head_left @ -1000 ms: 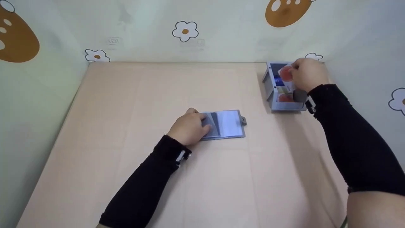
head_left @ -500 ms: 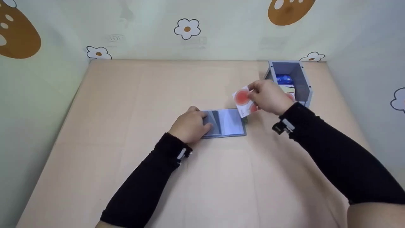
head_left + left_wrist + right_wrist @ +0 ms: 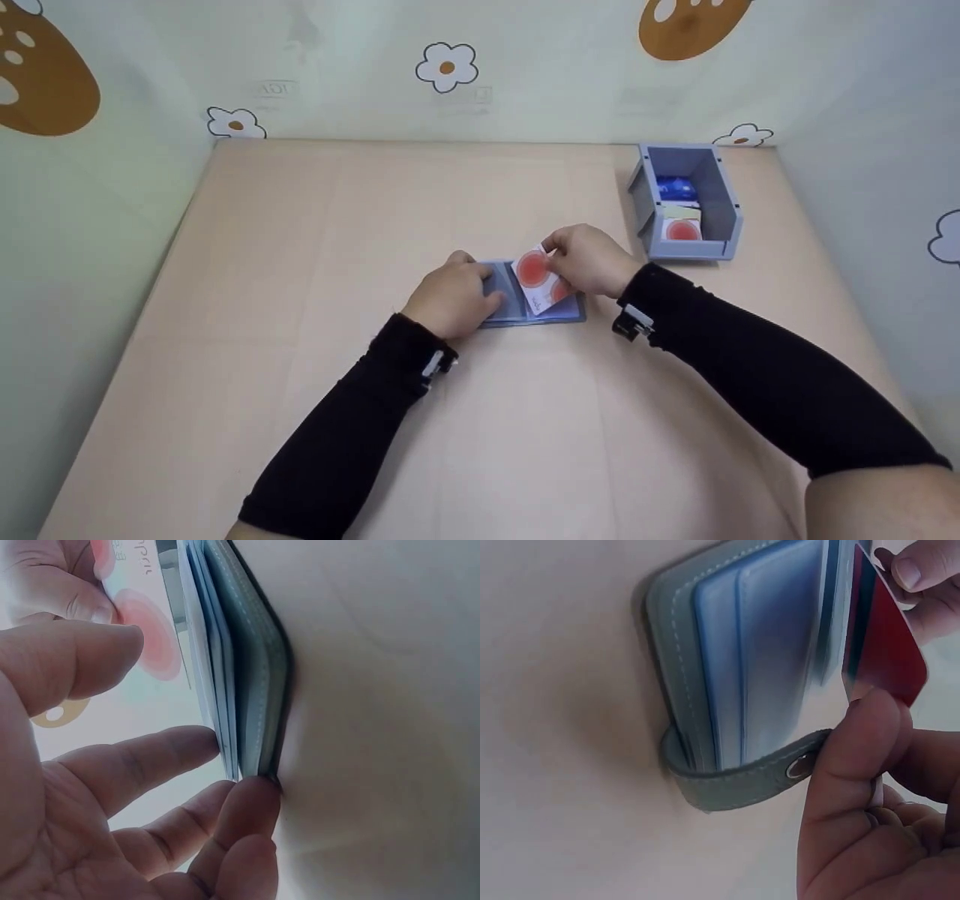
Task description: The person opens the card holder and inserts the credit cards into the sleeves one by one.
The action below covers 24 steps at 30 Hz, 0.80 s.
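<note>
A grey-green card holder (image 3: 514,320) with clear sleeves lies spread on the table. My left hand (image 3: 450,296) rests on its left part, thumb and fingers spread over the sleeve. In the left wrist view, fingertips (image 3: 255,799) touch the edges of the cover and sleeves. My right hand (image 3: 592,259) pinches a white card (image 3: 536,274) with red circles between thumb and fingers, tilted over the right sleeve. The card's back (image 3: 889,649) shows red with a dark stripe in the right wrist view. A strap (image 3: 742,784) with a metal snap sticks up at the holder's edge.
A grey open-front bin (image 3: 686,251) stands at the back right, holding another card with a red circle (image 3: 682,230) and a blue packet (image 3: 676,187). Patterned walls border the table (image 3: 337,435) at the back and sides.
My right hand has brought the card out of the bin, left and toward me, to above the holder's right sleeve. My left hand has stayed on the holder.
</note>
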{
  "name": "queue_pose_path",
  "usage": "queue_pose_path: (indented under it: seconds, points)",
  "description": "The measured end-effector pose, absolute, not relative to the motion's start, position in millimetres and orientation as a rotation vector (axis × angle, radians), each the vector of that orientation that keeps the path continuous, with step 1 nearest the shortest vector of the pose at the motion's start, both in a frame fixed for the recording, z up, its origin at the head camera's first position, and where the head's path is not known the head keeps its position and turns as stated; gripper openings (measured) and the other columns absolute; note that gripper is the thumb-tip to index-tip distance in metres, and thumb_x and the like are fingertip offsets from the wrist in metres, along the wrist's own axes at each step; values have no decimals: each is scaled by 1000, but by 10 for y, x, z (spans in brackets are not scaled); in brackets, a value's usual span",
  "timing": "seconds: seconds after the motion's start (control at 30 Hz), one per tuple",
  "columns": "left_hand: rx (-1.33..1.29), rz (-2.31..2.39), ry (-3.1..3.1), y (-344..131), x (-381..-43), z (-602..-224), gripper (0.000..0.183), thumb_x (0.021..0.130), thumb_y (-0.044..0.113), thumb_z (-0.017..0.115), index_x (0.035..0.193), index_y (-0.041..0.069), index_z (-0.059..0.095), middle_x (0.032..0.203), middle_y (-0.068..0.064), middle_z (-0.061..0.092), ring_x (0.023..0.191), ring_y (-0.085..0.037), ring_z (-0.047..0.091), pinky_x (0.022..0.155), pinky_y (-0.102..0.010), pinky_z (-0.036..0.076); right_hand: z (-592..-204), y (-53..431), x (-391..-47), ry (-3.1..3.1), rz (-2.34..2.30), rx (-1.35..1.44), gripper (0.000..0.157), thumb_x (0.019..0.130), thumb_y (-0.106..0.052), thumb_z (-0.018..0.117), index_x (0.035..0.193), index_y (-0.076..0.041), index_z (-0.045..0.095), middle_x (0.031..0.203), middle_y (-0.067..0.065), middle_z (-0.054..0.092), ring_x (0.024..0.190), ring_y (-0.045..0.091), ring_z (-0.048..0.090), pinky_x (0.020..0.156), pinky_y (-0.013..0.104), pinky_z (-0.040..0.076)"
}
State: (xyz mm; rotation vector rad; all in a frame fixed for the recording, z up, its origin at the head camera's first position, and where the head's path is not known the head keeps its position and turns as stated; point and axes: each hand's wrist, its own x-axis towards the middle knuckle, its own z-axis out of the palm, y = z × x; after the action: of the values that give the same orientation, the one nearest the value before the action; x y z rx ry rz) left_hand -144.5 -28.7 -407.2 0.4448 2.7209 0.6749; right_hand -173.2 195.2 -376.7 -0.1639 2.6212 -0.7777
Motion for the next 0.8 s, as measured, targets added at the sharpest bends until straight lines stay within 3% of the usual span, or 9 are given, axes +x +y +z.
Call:
queue_pose_path:
  seconds: [0.4, 0.8]
  points:
    - [465, 642, 2732, -284, -1434, -4058, 52, 101, 41, 63, 140, 7, 67, 138, -15, 58, 101, -26, 65, 103, -42, 55, -3866, 1905, -1728, 2624, -778, -164, 40, 101, -12, 60, 138, 5, 62, 92, 10, 70, 61, 9, 59, 59, 22, 48]
    - [465, 640, 2727, -279, -1438, -4055, 54, 101, 41, 64, 143, 8, 64, 144, -16, 56, 107, -27, 66, 107, -43, 53, -3916, 1840, -1719, 2661, -748, -145, 40, 101, -14, 62, 137, 4, 62, 96, 11, 71, 71, 13, 62, 66, 23, 50]
